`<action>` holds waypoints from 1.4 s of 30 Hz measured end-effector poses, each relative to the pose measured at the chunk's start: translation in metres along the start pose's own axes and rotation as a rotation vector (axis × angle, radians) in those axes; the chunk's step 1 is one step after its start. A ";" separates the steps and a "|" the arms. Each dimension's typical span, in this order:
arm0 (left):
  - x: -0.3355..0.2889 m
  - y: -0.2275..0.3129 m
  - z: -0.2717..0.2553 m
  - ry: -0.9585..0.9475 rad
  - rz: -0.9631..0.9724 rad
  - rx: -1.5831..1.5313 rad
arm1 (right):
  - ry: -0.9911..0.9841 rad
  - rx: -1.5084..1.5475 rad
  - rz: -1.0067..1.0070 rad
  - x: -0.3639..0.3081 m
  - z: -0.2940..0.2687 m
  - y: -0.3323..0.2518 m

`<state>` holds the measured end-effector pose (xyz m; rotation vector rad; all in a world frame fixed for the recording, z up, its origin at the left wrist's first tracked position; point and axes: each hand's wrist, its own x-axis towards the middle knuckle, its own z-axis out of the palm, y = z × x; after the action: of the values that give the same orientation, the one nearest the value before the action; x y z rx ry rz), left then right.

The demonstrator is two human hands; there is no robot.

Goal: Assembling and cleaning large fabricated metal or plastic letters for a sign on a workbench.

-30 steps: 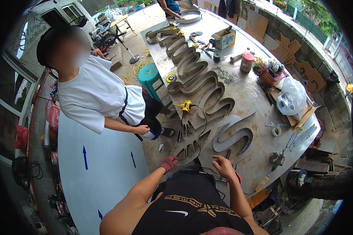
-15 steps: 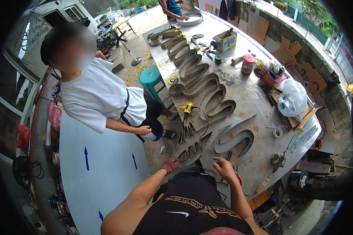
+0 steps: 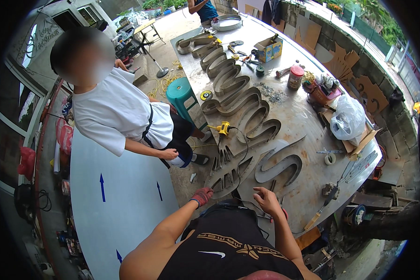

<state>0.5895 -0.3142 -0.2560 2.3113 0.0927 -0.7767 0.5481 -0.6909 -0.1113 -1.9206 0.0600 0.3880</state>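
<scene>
My left hand (image 3: pixel 201 197) in red glove is at the near tip of the slotted metal piece (image 3: pixel 226 173), left of the S-shaped piece (image 3: pixel 263 176); I cannot tell if these fingers grip. My bare right hand (image 3: pixel 267 200), nearer to me than the S-shaped piece, has fingers loosely bent, moderately wide.
</scene>
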 end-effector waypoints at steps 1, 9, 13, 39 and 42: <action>0.000 0.001 -0.001 0.001 0.000 -0.001 | 0.000 0.000 -0.001 0.000 0.000 0.000; 0.002 -0.004 0.003 0.021 -0.003 -0.007 | -0.003 -0.006 0.005 0.001 -0.001 -0.002; 0.002 -0.003 0.003 0.006 -0.007 -0.013 | -0.004 -0.008 0.017 0.002 0.002 0.002; 0.000 -0.004 0.003 0.022 0.033 -0.010 | -0.005 0.006 0.029 0.002 0.003 0.006; 0.000 0.001 0.001 -0.006 -0.021 -0.021 | -0.003 -0.006 0.023 0.002 0.002 0.004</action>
<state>0.5890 -0.3156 -0.2556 2.2911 0.1217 -0.7896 0.5482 -0.6906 -0.1164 -1.9262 0.0789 0.4071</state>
